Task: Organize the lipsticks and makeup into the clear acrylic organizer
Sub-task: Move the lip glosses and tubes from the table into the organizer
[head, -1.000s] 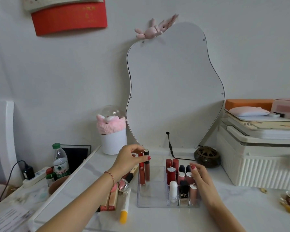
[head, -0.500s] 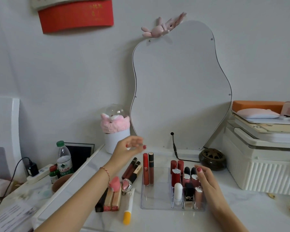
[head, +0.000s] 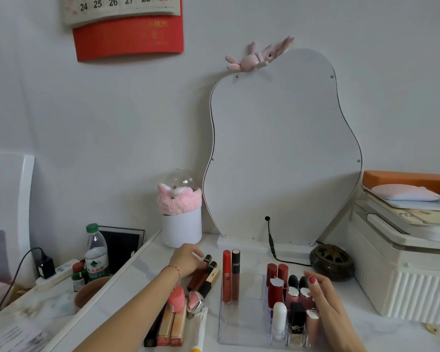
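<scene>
Bare forearms; red string bracelet [head: 174, 271] – L wrist; red nail polish.

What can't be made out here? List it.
- Left hand, head view: its own fingers hide whether it grips the dark lip tubes.
- Yellow-capped tube: cut off by the bottom edge.
- Black lipstick's gold logo: too small to read.
- Calendar: top cropped.

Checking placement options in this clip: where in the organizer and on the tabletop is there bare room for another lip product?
The organizer's wide left compartment is mostly bare in front of the two tall glosses. Bare tabletop lies between the white cup and the mirror base. Crowded: the small right cells of lipsticks beside the right hand, and the loose pile by the left hand.
</scene>
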